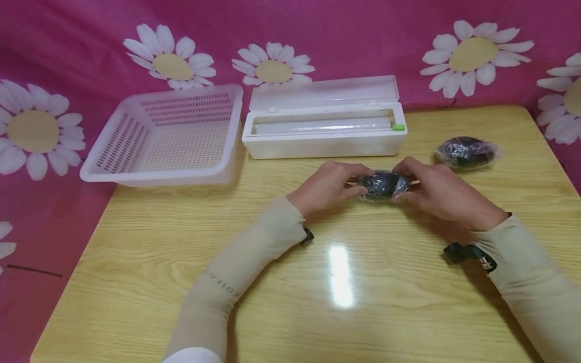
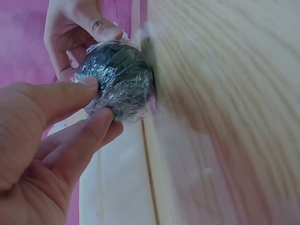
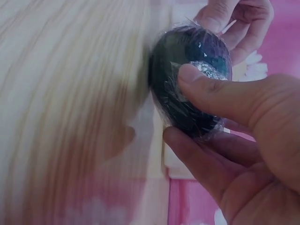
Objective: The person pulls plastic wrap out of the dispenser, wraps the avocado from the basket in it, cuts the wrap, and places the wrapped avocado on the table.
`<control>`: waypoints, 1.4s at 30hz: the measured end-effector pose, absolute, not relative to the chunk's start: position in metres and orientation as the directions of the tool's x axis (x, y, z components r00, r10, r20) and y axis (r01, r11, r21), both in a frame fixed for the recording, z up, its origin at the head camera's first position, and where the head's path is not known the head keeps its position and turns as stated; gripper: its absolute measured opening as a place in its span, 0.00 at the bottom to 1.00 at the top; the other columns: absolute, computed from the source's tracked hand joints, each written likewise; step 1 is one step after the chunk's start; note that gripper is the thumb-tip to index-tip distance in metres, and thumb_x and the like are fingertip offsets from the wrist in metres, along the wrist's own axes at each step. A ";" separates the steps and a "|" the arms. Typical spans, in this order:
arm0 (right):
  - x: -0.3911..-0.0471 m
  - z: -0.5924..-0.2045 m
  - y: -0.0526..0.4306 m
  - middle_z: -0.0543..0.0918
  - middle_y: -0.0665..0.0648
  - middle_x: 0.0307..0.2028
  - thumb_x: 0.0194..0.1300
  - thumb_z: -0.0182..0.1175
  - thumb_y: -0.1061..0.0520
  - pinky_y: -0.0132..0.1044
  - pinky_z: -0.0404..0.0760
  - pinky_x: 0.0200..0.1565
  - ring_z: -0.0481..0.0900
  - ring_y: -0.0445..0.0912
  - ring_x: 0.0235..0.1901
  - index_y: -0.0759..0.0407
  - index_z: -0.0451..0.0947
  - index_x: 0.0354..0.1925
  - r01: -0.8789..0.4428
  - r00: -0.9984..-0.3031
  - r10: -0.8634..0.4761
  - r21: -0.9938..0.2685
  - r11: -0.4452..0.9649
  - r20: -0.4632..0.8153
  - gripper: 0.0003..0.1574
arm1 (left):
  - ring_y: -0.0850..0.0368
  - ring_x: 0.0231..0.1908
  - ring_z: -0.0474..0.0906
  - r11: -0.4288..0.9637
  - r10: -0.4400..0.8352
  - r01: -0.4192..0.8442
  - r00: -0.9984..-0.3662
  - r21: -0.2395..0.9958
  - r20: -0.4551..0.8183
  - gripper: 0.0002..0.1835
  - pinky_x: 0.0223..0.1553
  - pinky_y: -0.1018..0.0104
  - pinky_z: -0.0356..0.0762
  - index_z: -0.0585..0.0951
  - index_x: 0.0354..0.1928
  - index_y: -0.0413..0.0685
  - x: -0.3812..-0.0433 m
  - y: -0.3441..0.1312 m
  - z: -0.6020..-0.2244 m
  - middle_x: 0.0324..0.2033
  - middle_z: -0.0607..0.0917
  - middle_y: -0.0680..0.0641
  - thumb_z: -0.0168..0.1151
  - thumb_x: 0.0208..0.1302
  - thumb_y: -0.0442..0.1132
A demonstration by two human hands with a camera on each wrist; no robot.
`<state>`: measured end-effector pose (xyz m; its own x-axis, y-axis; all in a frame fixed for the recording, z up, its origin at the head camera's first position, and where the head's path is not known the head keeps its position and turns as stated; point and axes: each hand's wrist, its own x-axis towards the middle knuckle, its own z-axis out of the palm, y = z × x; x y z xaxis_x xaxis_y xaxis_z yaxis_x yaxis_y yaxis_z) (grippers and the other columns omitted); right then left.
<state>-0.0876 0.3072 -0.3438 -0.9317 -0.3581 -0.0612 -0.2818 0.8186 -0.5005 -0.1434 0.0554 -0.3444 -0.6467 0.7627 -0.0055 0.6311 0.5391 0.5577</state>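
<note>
A dark, egg-shaped object (image 1: 383, 186) wrapped in clear cling film is low over the wooden table, between both hands. My left hand (image 1: 329, 186) pinches its left end, the thumb and fingertips pressing the crinkled film in the left wrist view. From the other side, my right hand (image 1: 442, 194) grips the right end; in the right wrist view the thumb lies across the dark skin (image 3: 171, 89) and the fingers are beneath. A second dark wrapped object (image 1: 467, 152) lies on the table beyond the right hand, film bunched at its ends.
Behind the hands stands a white cling film dispenser (image 1: 324, 147), lid up, a roll (image 1: 336, 125) inside and a green slider (image 1: 398, 127) at its right end. A pale perforated basket (image 1: 159, 176) sits to its left. A pink flowered cloth (image 1: 340, 30) hangs behind the table (image 1: 290, 297).
</note>
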 end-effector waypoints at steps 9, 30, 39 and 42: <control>-0.081 -0.341 0.335 0.86 0.66 0.55 0.61 0.75 0.55 0.63 0.82 0.57 0.86 0.62 0.55 0.59 0.76 0.63 -0.205 -0.951 -0.290 -0.488 0.849 -0.104 0.34 | 0.64 0.59 0.82 0.520 0.788 0.655 -0.615 0.548 -0.012 0.22 0.64 0.74 0.75 0.80 0.66 0.54 -0.143 0.084 -0.346 0.61 0.86 0.54 0.64 0.74 0.46; -0.083 -0.333 0.387 0.88 0.73 0.47 0.53 0.79 0.56 0.66 0.81 0.52 0.87 0.67 0.47 0.66 0.78 0.57 -0.209 -0.954 -0.256 -0.268 0.941 -0.158 0.35 | 0.70 0.50 0.83 0.457 0.828 0.694 -0.560 0.557 0.018 0.21 0.55 0.82 0.74 0.81 0.65 0.54 -0.144 0.145 -0.352 0.58 0.88 0.55 0.65 0.73 0.47; -0.081 -0.329 0.411 0.88 0.74 0.46 0.54 0.79 0.58 0.65 0.82 0.50 0.87 0.68 0.47 0.66 0.78 0.55 -0.165 -0.955 -0.220 -0.257 0.952 -0.201 0.33 | 0.69 0.46 0.80 0.470 0.829 0.686 -0.560 0.555 -0.010 0.22 0.52 0.80 0.73 0.79 0.67 0.57 -0.143 0.172 -0.354 0.58 0.87 0.56 0.64 0.73 0.49; -0.080 -0.327 0.419 0.87 0.75 0.48 0.53 0.79 0.58 0.66 0.81 0.51 0.86 0.70 0.49 0.65 0.78 0.56 -0.142 -0.958 -0.195 -0.243 0.960 -0.212 0.34 | 0.69 0.46 0.80 0.482 0.827 0.687 -0.561 0.544 -0.023 0.23 0.52 0.80 0.74 0.78 0.67 0.58 -0.142 0.182 -0.354 0.59 0.87 0.57 0.63 0.74 0.51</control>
<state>-0.0800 0.4186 -0.3275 -0.9575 -0.1952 -0.2122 -0.1419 0.9597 -0.2426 -0.1416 0.1817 -0.3539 -0.5613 0.8273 -0.0231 0.6874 0.4816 0.5436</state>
